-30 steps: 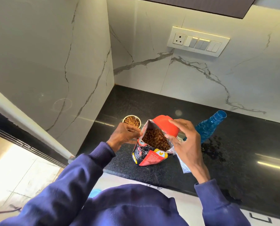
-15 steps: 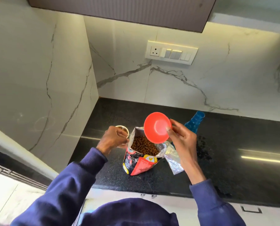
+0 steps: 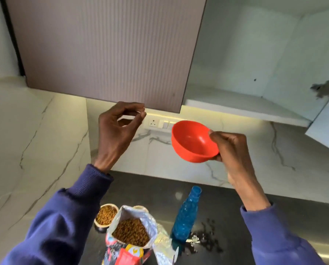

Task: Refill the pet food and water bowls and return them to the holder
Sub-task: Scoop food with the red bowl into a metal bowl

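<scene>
My right hand (image 3: 230, 148) is raised at chest height and grips an empty red bowl (image 3: 195, 141) by its rim, tilted with the opening toward me. My left hand (image 3: 117, 131) is also raised, fingers curled with a small gap, its fingertips just below the bottom edge of a closed wall-cabinet door (image 3: 106, 50); it holds nothing. Down on the black counter (image 3: 236, 211) stands an open bag of kibble (image 3: 131, 232). A small bowl full of kibble (image 3: 106, 215) sits to the bag's left. A blue plastic bottle (image 3: 186, 217) without a cap stands to its right.
To the right of the closed door the wall cabinet is open, showing a bare white shelf (image 3: 246, 106) and its swung-out door (image 3: 324, 129). A switch panel (image 3: 160, 123) is on the marble backsplash. Drops of water (image 3: 205, 238) lie by the bottle.
Both hands have risen from the kibble bag to cabinet height. The red bowl came up with my right hand. The view has tilted up toward the wall cabinets.
</scene>
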The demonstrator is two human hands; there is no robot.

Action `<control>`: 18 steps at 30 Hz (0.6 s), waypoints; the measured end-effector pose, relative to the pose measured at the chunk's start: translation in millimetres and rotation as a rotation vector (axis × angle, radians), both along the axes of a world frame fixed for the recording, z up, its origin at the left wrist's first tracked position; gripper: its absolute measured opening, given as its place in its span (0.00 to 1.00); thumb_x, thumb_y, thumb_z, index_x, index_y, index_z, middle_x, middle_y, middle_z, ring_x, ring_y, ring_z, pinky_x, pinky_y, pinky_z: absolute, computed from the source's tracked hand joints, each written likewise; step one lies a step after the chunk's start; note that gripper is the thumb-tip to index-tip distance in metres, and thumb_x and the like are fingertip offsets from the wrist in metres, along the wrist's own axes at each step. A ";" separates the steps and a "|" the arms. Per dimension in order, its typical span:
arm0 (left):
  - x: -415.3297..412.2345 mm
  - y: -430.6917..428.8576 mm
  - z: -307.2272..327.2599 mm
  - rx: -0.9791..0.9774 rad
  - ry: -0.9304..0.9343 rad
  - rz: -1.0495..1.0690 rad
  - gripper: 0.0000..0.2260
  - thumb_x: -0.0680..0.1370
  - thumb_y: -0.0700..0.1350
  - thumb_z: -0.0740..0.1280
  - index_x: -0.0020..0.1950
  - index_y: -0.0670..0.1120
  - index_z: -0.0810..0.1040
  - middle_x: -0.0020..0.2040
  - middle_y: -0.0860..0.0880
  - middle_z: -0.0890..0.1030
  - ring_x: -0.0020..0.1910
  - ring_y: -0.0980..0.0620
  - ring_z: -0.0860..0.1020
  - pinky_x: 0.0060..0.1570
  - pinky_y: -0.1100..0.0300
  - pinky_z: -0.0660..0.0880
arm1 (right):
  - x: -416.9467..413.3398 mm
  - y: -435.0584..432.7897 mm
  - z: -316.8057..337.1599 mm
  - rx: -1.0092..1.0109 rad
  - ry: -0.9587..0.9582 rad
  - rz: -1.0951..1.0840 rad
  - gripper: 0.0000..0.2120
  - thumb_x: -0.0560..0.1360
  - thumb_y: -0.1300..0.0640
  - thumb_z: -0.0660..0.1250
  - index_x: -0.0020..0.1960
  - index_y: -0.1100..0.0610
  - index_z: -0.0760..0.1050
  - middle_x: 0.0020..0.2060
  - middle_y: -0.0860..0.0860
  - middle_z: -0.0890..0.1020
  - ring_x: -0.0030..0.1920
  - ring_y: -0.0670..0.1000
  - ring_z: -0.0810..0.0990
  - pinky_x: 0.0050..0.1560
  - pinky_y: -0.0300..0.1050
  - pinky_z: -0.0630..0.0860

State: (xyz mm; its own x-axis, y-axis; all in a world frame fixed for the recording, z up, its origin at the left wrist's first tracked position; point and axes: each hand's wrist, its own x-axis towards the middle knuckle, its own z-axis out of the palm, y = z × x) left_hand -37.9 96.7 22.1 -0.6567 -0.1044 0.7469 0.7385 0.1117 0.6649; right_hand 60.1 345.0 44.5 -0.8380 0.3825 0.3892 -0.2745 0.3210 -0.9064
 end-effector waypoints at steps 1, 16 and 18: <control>-1.4 7.9 9.6 -0.005 0.023 0.014 0.08 0.78 0.42 0.75 0.56 0.42 0.84 0.52 0.48 0.86 0.49 0.51 0.85 0.47 0.56 0.84 | -3.1 7.5 13.7 -0.021 0.012 0.006 0.13 0.79 0.64 0.67 0.37 0.60 0.82 0.34 0.56 0.81 0.31 0.45 0.82 0.31 0.41 0.79; -49.7 80.1 59.6 -0.367 0.189 0.249 0.22 0.68 0.41 0.81 0.58 0.49 0.78 0.53 0.54 0.75 0.50 0.52 0.76 0.47 0.50 0.80 | -141.3 87.3 131.7 0.244 -0.084 -0.282 0.13 0.73 0.55 0.66 0.51 0.63 0.77 0.47 0.60 0.84 0.32 0.60 0.87 0.38 0.57 0.86; -51.2 79.1 60.1 -0.387 0.218 0.266 0.22 0.68 0.41 0.81 0.58 0.50 0.77 0.52 0.56 0.73 0.49 0.53 0.75 0.45 0.52 0.80 | -170.2 89.3 130.0 0.304 -0.112 -0.333 0.15 0.72 0.50 0.65 0.53 0.59 0.75 0.51 0.60 0.83 0.42 0.63 0.87 0.48 0.58 0.85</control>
State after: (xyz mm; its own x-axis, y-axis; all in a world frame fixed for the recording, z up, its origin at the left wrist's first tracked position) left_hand -89.1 175.9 82.2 -0.4702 0.0642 0.8802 0.7677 0.5218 0.3720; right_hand -110.1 434.3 174.5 -0.7319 0.5207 0.4395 -0.0169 0.6309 -0.7757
